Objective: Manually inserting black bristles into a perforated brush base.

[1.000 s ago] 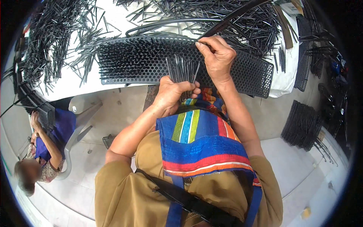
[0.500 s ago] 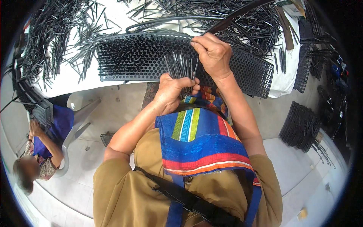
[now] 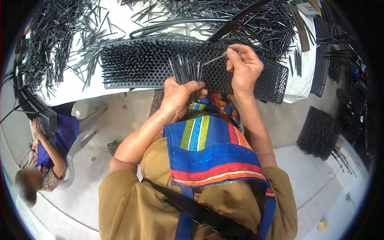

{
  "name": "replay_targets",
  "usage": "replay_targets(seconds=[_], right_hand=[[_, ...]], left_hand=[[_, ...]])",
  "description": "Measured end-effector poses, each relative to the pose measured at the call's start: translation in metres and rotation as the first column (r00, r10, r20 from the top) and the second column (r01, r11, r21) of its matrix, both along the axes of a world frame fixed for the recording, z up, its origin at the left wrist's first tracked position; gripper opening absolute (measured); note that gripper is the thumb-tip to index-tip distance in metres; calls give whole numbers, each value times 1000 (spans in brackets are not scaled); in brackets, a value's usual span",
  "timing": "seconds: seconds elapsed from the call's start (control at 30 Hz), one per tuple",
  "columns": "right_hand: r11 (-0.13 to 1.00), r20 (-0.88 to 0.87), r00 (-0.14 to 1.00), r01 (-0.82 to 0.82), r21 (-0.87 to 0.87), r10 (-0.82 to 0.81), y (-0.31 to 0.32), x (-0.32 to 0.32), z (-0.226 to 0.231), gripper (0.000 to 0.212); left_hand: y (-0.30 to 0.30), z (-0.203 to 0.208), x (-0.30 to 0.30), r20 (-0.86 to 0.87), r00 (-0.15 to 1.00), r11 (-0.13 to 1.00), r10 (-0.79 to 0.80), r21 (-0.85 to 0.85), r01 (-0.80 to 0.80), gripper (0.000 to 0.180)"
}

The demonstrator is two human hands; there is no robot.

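Observation:
A long black perforated panel (image 3: 248, 74) lies along the near edge of the table, its left part filled with upright thin black sticks (image 3: 136, 56). In front of its middle, my left hand (image 3: 178, 96) is closed around a bunch of thin black sticks (image 3: 185, 72) that point up and fan out a little. My right hand (image 3: 245, 68), over the right part of the panel, pinches a single thin stick (image 3: 215, 60) between thumb and fingertips. That stick slants down to the left, its lower end near the bunch.
Loose black sticks (image 3: 264, 28) are heaped on the white-covered table (image 3: 68, 86). A black curved bar (image 3: 236, 20) crosses behind the panel. At the left another person (image 3: 50, 156) sits beside a similar panel. A stack of dark mesh pieces (image 3: 318, 134) stands at the right.
My right hand has moved right and slightly down, away from the panel's top edge, and a stick now shows in its fingers. My left hand has barely shifted.

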State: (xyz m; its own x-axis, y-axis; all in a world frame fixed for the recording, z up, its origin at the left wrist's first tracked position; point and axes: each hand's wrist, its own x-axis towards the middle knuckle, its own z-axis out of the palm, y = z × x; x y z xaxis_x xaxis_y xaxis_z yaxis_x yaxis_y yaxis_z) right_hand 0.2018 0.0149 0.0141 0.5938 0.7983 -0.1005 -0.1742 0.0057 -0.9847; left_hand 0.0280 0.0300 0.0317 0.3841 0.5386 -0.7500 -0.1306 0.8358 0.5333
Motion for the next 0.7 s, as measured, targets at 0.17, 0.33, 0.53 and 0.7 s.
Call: replay_targets(seconds=[0.17, 0.33, 0.53, 0.7], right_hand=[[998, 645, 762, 43, 51, -66, 13, 3, -7, 8], [992, 820, 572, -85, 91, -27, 24, 1, -1, 11], [981, 924, 381, -187, 47, 29, 26, 6, -9, 13], [975, 927, 358, -222, -32, 111, 16, -2, -9, 17]], left_hand=[[1, 3, 6, -30, 999, 1000, -23, 2, 23, 11], [4, 0, 7, 7, 1000, 999, -13, -47, 14, 9], [7, 1, 9, 31, 999, 997, -26, -67, 28, 11], [7, -1, 10, 54, 999, 996, -2, -83, 6, 9]])
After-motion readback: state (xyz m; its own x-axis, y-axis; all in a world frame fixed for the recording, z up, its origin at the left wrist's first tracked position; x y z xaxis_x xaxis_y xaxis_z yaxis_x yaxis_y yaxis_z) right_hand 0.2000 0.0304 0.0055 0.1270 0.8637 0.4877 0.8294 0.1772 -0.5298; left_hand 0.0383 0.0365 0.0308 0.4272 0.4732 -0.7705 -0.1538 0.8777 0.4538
